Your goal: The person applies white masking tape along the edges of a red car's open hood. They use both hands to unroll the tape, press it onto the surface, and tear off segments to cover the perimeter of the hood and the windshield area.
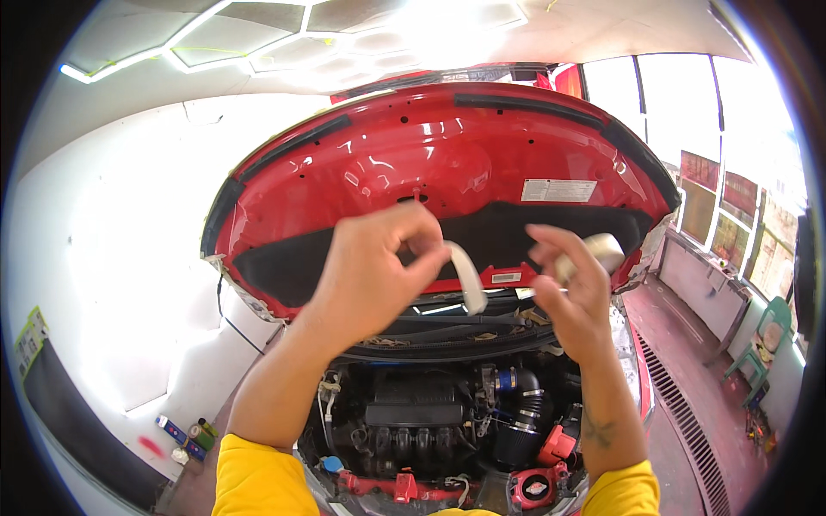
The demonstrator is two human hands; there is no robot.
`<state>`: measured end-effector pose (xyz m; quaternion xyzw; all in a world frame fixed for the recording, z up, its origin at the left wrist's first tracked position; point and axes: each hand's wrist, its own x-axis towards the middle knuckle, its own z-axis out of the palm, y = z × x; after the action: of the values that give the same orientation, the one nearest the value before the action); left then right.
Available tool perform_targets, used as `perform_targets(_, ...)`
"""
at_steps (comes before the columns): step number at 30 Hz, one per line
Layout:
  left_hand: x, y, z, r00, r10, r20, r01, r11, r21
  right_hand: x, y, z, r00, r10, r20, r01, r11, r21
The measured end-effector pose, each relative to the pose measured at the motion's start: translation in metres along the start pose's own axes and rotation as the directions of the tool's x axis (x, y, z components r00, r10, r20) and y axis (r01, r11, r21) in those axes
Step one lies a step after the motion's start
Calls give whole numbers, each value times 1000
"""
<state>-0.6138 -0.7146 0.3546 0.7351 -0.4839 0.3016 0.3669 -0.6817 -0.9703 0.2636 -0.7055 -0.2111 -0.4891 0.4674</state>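
My left hand [370, 267] is raised in front of the open red car hood [413, 146]. Its thumb and forefinger pinch one end of a short cream strip of tape [467, 279], whose other end hangs free toward the right. A cream roll of masking tape [605, 252] sits in my right hand [578, 297], partly hidden behind the fingers, which curl around it. The thumb and forefinger of that hand are apart, with nothing visible between their tips. Both hands are above the engine bay [417, 413], apart from each other and not touching the hood.
A black pad [284, 262] lines the hood's lower part. Red bodywork and a black air filter [518, 443] lie below my arms. At right are a floor grate [680, 413] and green chair [766, 344]; cans and boxes [194, 434] stand on the left floor.
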Motion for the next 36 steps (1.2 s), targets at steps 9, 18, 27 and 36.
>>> perform_targets(9, 58, -19, -36, 971, 47, -236, -41, 999, 28, 99, -10, 41, 995, 93, 43, -92, 995, -26)
perform_targets(18, 65, -39, -30, 956, 53, -288, -64, 998, -28, 125, -12, 47, 986, 76, 147, -50, 983, -176)
perform_targets(27, 69, -68, -31, 916, 96, -389, -125, 991, -49, 148, -13, 58, 983, -151, 110, 183, 883, -432)
perform_targets(36, 132, -104, -4, 714, 89, -694, -64, 996, 62, 228, 1, 64, 841, -530, 110, 429, 528, -733)
